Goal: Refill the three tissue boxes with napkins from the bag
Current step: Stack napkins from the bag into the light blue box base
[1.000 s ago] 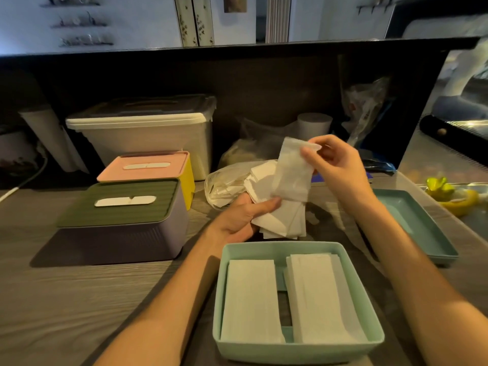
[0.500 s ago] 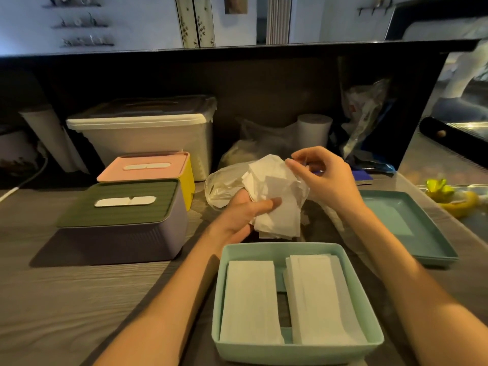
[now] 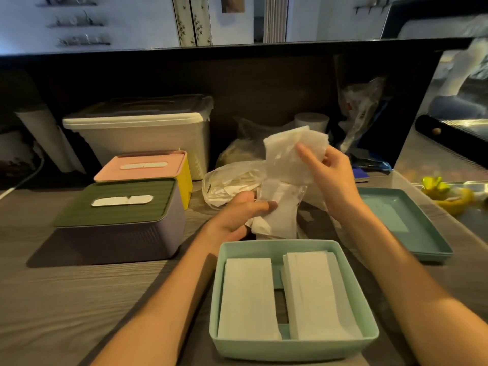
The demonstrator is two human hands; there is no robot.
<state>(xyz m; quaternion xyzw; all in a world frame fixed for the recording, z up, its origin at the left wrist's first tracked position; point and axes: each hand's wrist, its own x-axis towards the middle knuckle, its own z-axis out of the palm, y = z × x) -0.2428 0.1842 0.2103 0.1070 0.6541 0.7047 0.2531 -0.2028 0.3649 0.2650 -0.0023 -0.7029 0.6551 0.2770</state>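
My right hand (image 3: 331, 178) pinches a white napkin (image 3: 293, 151) between thumb and fingers and holds it raised above the loose bundle of napkins (image 3: 274, 215) that my left hand (image 3: 239, 216) grips from the left side, thumb laid across the front. Both hands hang over the tabletop (image 3: 79, 299), just beyond the far rim of the open teal box (image 3: 293, 347), which lies directly toward me from the raised napkin. Inside it, two napkin stacks (image 3: 248, 297) rest side by side, long axes running away from me, the right stack the taller. The right hand is the nearer to the right stack; I judge the coming move to be a short drop toward me with the sheet turned to that same axis. The clear plastic bag (image 3: 229, 183) lies behind my left hand. The green-lidded box (image 3: 118, 207) and pink-lidded box (image 3: 142, 165) stand closed at left; the teal lid (image 3: 401, 220) lies at right.
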